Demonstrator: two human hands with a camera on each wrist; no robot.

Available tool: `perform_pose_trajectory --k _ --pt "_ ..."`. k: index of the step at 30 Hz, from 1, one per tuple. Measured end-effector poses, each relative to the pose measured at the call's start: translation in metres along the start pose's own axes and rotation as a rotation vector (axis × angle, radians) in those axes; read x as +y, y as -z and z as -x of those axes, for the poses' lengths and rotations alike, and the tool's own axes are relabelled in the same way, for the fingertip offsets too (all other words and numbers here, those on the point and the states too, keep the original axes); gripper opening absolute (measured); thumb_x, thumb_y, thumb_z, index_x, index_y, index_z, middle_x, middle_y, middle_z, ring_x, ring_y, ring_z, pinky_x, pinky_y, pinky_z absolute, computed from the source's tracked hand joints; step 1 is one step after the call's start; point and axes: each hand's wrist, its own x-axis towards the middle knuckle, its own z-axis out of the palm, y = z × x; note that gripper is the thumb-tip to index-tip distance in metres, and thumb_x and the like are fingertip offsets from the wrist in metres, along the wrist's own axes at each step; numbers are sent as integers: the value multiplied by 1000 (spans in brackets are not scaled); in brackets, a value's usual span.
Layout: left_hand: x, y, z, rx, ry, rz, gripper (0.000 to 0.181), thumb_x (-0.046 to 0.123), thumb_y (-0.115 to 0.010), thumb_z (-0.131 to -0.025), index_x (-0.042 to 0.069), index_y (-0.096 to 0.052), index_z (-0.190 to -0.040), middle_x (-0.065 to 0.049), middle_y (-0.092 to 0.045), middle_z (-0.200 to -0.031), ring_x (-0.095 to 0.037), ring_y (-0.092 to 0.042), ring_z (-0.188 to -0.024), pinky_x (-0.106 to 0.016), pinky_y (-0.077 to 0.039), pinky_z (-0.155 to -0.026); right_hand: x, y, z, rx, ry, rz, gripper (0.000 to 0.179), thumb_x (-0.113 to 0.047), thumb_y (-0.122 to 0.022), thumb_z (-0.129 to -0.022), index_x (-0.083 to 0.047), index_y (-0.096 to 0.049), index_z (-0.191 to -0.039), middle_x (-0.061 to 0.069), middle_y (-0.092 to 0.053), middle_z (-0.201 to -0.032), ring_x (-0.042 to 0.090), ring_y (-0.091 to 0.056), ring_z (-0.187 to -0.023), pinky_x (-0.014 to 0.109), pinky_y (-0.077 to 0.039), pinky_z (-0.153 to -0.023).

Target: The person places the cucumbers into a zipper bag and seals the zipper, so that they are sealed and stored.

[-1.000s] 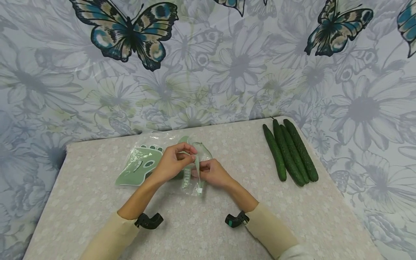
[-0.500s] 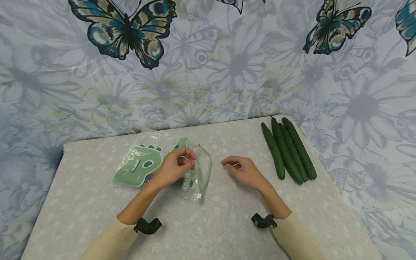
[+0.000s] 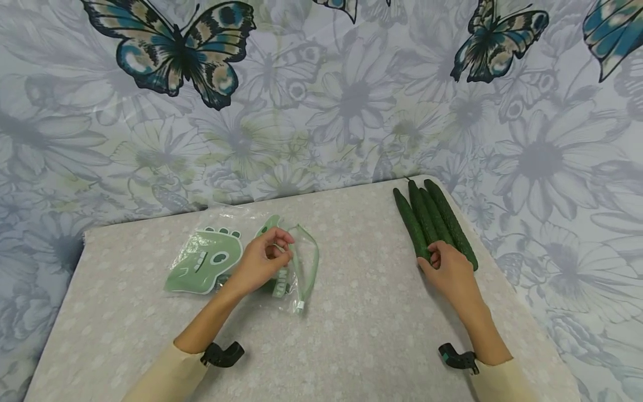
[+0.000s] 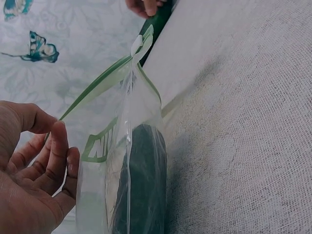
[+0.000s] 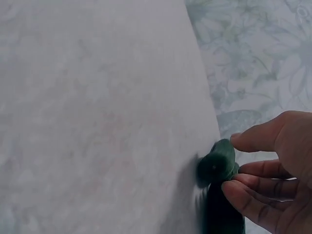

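Observation:
My left hand [image 3: 261, 259] pinches the upper edge of a clear zip bag [image 4: 92, 195] between thumb and index finger. A green cartoon animal print with teeth [image 3: 206, 265] covers the bag's left part. Its mouth, with a green zip strip and a white slider [image 3: 300, 305], gapes to the right. Inside shows a dark green, rounded shape [image 4: 144, 180] that looks like a cucumber. At the right, my right hand [image 3: 449, 273] has thumb and fingers on either side of the near end of the leftmost cucumber [image 3: 409, 220], also seen as a green tip [image 5: 217, 163].
Several cucumbers [image 3: 449, 215] lie side by side, close together, near the table's right edge. A pale patterned cloth covers the table [image 3: 351, 335]. Directly behind it hangs a backdrop [image 3: 341, 139] printed with flowers and butterflies.
My right hand has let go of the bag's mouth and moved right to the leftmost cucumber. My left hand stays on the bag. The head view has shifted slightly.

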Motion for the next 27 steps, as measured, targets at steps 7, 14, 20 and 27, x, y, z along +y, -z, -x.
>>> perform_pose_trajectory --k 7,14,20,27 --pt "0 3 1 2 -1 5 26 13 -72 -102 5 -65 -126 -12 -66 -107 -24 -72 -82 -30 -59 -75 0 -6 3 -2 -5 88 47 -31 -81 -96 6 -69 -123 18 -73 -96 29 -68 -74 45 -56 -63" --pt "2 3 1 14 -4 18 22 11 -72 -101 7 -66 -122 -12 -67 -105 -31 -73 -81 -29 -59 -72 -2 -12 3 100 37 142 42 -20 -82 -91 12 -69 -114 30 -73 -100 47 -71 -78 59 -59 -67" --pt "2 3 0 12 -5 8 20 11 -72 -101 12 -66 -120 -11 -68 -106 -34 -73 -83 -29 -59 -72 2 -10 -3 209 16 110 38 -25 -74 -89 7 -72 -109 24 -74 -86 38 -64 -61 50 -50 -53" --pt "2 5 -1 10 -2 4 27 12 -71 -102 1 -65 -125 -12 -67 -106 -36 -72 -83 -29 -59 -71 16 9 -11 269 -173 -277 32 -30 -70 -100 -4 -72 -119 13 -78 -97 21 -73 -82 31 -55 -76"
